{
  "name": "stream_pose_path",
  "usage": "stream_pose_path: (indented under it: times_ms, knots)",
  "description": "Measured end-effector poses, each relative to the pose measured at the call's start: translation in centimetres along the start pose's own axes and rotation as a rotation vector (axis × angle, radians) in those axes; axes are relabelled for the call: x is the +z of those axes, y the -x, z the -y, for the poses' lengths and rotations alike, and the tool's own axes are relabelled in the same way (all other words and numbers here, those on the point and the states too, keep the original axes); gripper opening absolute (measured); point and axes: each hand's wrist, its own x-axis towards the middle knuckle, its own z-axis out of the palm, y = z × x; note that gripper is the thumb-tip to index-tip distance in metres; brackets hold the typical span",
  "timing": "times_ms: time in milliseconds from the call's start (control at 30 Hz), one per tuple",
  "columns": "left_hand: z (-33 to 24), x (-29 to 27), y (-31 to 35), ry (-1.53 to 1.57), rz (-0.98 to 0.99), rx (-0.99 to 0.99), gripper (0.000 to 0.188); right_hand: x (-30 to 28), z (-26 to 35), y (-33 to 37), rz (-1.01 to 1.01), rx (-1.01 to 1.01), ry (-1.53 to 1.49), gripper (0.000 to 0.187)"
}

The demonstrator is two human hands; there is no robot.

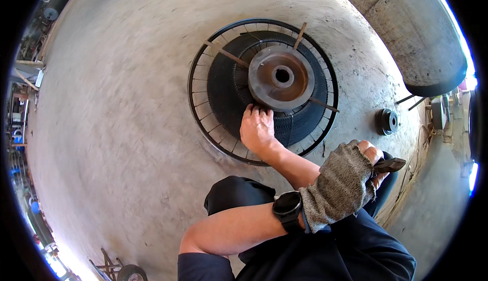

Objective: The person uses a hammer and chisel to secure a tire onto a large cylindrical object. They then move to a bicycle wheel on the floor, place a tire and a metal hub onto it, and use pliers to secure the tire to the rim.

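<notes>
My arms cross. My left hand point(345, 184), in a grey fingerless knit glove, is closed round a pair of dark pliers point(390, 165); the jaws stick out and the handles are hidden in my grip. Beneath that wrist my bare right hand point(257, 128) reaches left. Its fingers are curled against the near edge of a heavy metal wheel point(282, 94) with a hub hole; what they grip is hidden. The wheel lies on a wide black coil point(226, 98) with a fine toothed texture. Under the coil is a spoked rim point(192, 85), flat on the floor.
Rusty flat bars point(227, 53) stick out from under the metal wheel. A small dark pulley point(389, 122) sits on the floor to the right. A large grey rounded body point(406, 37) overhangs the upper right. Cluttered shelving point(20, 128) lines the left edge; a small tyre point(132, 273) lies lower left.
</notes>
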Motion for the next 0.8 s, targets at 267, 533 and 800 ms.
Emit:
stream_pose_path:
  times_ms: [267, 533, 800]
  knots:
    - [0.0, 0.8, -1.0, 0.036, -0.017, 0.045, 0.025, 0.1, 0.9, -0.3, 0.026, -0.004, 0.061, 0.047]
    - [-1.3, 1.0, -0.1, 0.035, 0.137, -0.012, 0.028, -3.1, -4.4, 4.8, -0.352, -0.231, -0.492, 0.038]
    - [-1.3, 2.6, 0.8, 0.1, 0.009, -0.127, 0.027, -4.9, -13.6, 15.1, -0.315, 0.543, -0.845, 0.019]
